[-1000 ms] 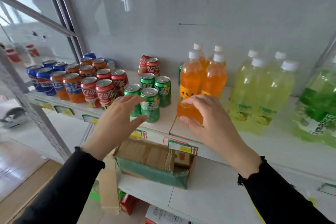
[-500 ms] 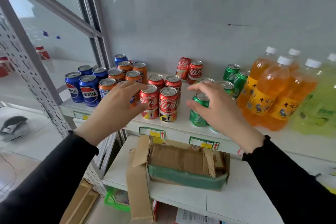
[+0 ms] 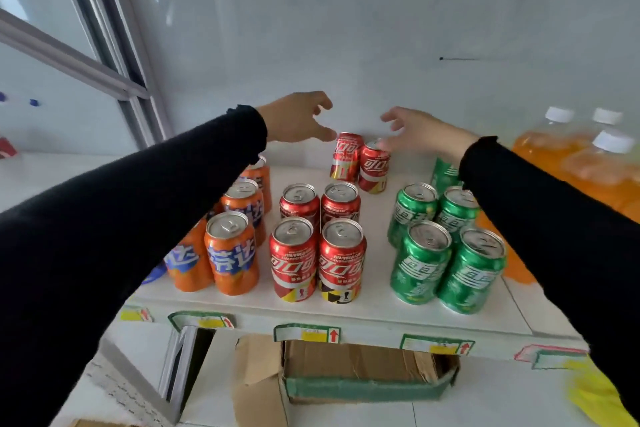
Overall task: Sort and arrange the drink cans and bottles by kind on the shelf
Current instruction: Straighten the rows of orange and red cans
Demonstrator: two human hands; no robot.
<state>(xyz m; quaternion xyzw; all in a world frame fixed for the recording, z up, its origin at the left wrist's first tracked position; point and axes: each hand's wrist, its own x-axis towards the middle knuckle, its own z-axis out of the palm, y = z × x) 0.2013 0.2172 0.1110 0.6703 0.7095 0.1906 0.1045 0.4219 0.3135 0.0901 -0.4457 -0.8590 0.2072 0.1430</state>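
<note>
Two red cola cans stand at the back of the white shelf [image 3: 377, 308]: one leaning [image 3: 346, 158], one upright [image 3: 373, 168]. My left hand [image 3: 298, 118] hovers open just left of and above the leaning can. My right hand [image 3: 420, 130] is open, its fingertips at the top of the upright can. In front stand several red cola cans [image 3: 318, 246] in a block, orange soda cans [image 3: 232, 250] to their left and green soda cans [image 3: 446, 250] to their right. Both black sleeves hide parts of the orange and green groups.
Orange drink bottles [image 3: 581, 156] with white caps stand at the far right. A torn cardboard box [image 3: 363, 378] with a green band lies on the lower shelf. A grey upright [image 3: 114, 42] frames the left side, and the white wall is close behind the cans.
Both hands have moved from the front cans to the back of the shelf, to the two red cans there. The view has come closer and shifted right.
</note>
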